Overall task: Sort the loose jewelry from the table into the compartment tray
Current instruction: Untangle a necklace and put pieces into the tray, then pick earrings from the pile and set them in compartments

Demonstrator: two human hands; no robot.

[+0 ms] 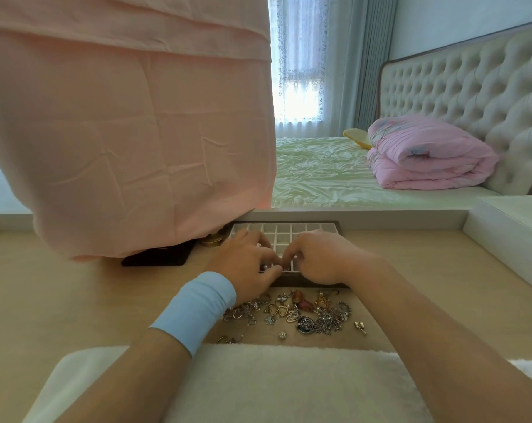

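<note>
Curled fingers of our left hand (246, 264) and right hand (322, 261) meet over the tray's (289, 231) near rows, centre frame; we cannot tell whether either pinches a piece. Loose jewelry (304, 312) lies heaped on the table (75, 300) just below the tray, between our forearms.
</note>
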